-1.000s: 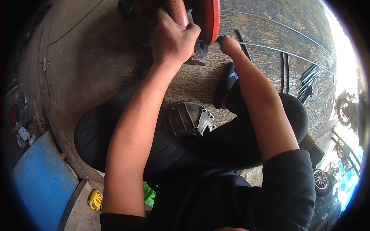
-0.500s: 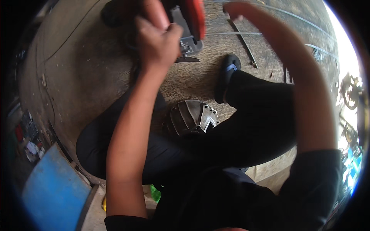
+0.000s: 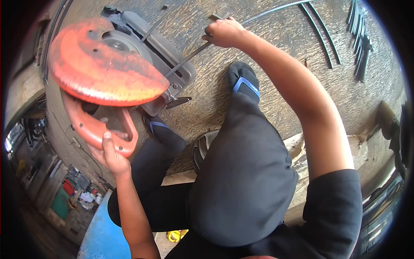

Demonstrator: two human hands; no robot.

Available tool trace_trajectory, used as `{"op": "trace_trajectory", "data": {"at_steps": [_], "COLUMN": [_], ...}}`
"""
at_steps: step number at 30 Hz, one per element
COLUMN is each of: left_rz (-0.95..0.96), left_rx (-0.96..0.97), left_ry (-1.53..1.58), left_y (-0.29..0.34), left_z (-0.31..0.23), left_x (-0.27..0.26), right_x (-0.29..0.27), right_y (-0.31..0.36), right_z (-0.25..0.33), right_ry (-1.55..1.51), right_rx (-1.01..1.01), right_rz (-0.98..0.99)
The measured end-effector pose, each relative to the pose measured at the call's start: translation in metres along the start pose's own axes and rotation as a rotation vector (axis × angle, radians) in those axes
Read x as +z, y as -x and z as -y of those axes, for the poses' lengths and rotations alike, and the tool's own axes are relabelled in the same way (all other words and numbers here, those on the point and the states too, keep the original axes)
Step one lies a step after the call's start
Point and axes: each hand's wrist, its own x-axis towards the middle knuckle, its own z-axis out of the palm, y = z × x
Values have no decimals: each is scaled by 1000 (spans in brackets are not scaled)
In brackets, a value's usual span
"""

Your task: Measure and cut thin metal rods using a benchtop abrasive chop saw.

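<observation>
Person seated over a cutting saw [image 3: 170, 52] that stands on the worn floor [image 3: 202, 93] toward the upper left, its round orange guard [image 3: 108, 75] covering part of a grey disc [image 3: 117, 44]. The left hand [image 3: 111, 156] is wrapped around the orange handle [image 3: 88, 126] below the guard, thumb lying along the outside. The right hand [image 3: 226, 33] is closed on a thin metal rod [image 3: 192, 53], which slants from the fist down to the saw's base and passes out of sight at the lip of the guard; whether it touches the disc cannot be told. Beyond the fist, a length apparently of the same rod curves to the upper edge, although the bend may owe something to the lens. Two dark strips [image 3: 320, 34] and a bundle of rods [image 3: 357, 32] lie farther right. The saw is probably heavy and rigid, best held by its looped handle, clear of guard and disc. The rod looks light for its length, stiff yet springy, hardly fragile, and perhaps slick; a full-fist hold well away from the disc, as here, suits it, the long free end tending to sway.
</observation>
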Motion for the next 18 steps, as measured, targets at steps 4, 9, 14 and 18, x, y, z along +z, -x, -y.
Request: {"op": "trace_trajectory", "data": {"at_steps": [4, 9, 14, 18], "left_rz": [-24, -20, -28, -38], "left_rx": [-14, -36, -28, -25], "left_ry": [-34, -67, -98, -96], "left_y": [4, 6, 8, 10], "left_z": [-6, -12, -11, -8], "left_x": [6, 15, 21, 22], "right_x": [21, 28, 30, 35], "right_y": [1, 0, 0, -1], "right_z": [-7, -9, -7, -6], "right_ry": [-114, -151, -141, -150], "right_rx": [10, 9, 41, 43], "right_rz": [-89, -192, -242, -277]}}
